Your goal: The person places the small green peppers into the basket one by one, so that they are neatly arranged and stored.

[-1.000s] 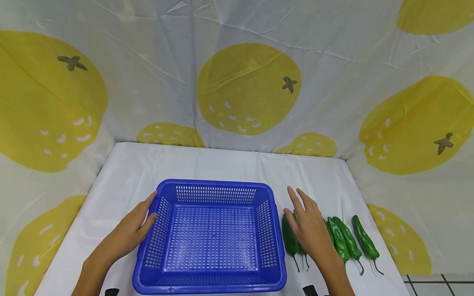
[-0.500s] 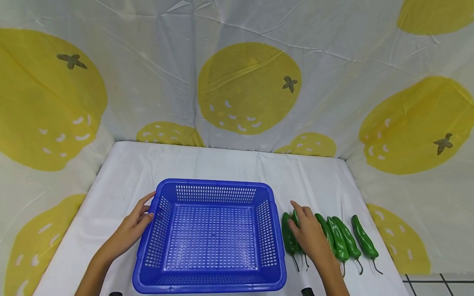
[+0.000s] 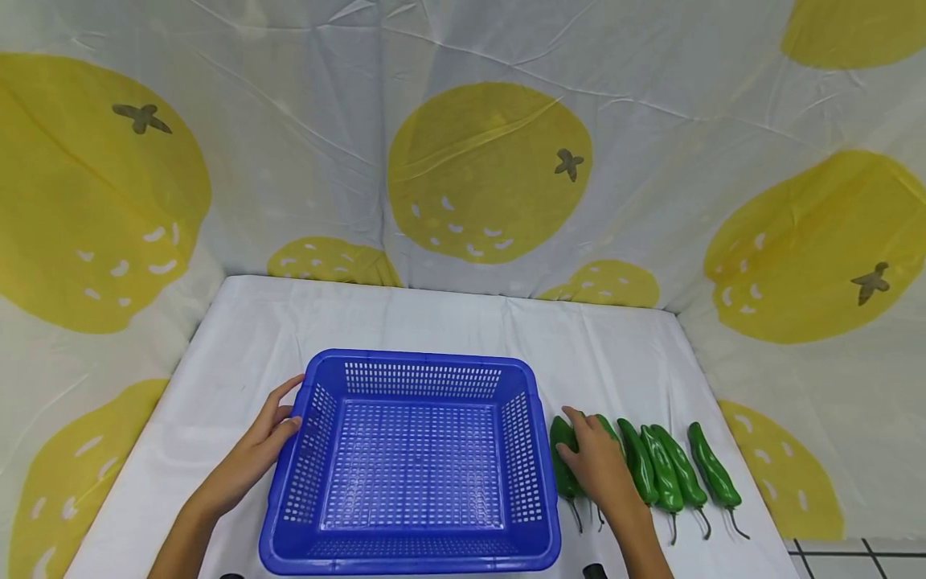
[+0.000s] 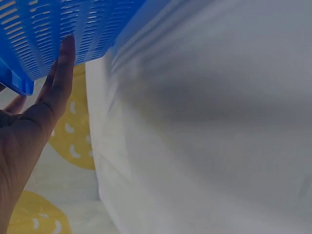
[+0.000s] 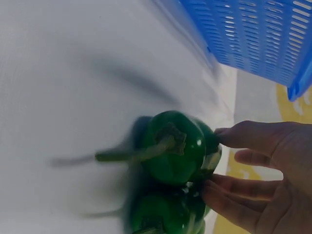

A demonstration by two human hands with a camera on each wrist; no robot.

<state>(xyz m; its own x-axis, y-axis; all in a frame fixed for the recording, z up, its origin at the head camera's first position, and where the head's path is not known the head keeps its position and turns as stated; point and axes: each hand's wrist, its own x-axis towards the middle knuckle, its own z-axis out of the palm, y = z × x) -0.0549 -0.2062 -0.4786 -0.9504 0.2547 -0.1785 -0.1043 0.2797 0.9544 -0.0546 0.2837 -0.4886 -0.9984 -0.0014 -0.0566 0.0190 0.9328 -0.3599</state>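
Observation:
A blue plastic basket [image 3: 415, 362] with perforated walls stands in the middle of the table. My left hand [image 3: 249, 454] rests against the outside of its left side, fingers fairly straight; one finger [image 4: 66, 63] touches the perforated wall in the left wrist view. Right of the basket lies a row of long green peppers, stems toward me. Over the left end of the row, my right hand [image 3: 596, 458] pinches the leftmost green pepper [image 5: 173, 146] between thumb and fingers. The fingertips reach down beside a neighbouring pepper [image 5: 163, 209], partly hidden under the hand in the head view.
Several more green peppers [image 3: 661, 470] lie close together right of my right hand, with one pepper [image 3: 712, 466] slightly apart. White cloth [image 3: 405, 318] covers the table. A curtain [image 3: 463, 48] with yellow fruit prints rises behind and at both sides.
My right hand has come down and toward me onto the left peppers, its spread fingers drawing together. The left hand has slid slightly outward along the basket's side. The basket stays put.

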